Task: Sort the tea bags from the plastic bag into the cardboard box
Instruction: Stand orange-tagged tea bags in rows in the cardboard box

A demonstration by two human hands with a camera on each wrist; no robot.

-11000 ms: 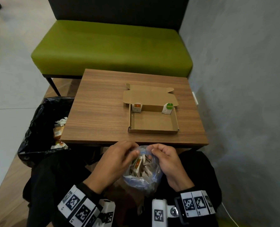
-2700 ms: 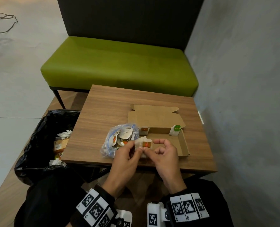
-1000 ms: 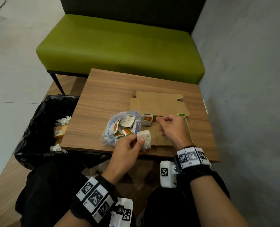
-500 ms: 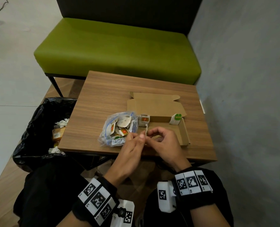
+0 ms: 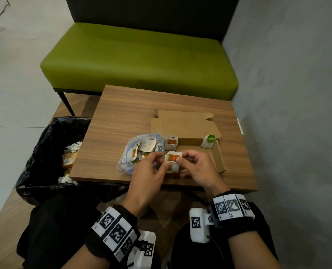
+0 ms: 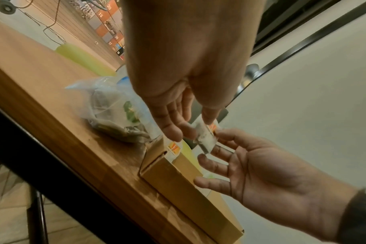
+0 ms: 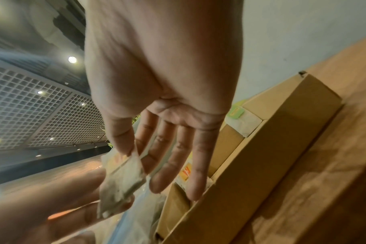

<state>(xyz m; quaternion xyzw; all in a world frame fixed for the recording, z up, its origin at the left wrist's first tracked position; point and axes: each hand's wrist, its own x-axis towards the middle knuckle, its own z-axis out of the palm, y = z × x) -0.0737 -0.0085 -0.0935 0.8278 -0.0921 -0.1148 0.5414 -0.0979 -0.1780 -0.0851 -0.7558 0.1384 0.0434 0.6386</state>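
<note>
head view: left hand [image 5: 150, 172] and right hand [image 5: 198, 168] both pinch one tea bag [image 5: 172, 161] above the box [image 5: 220, 161] near edge. uneven release could tear it or drop it onto the worktop [image 5: 122, 113].

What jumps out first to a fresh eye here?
Both hands, left hand and right hand, pinch one white orange-tagged tea bag over the near edge of the wooden table. Beyond them lies the open brown cardboard box, with the clear plastic bag of tea bags beside it on the left.
</note>
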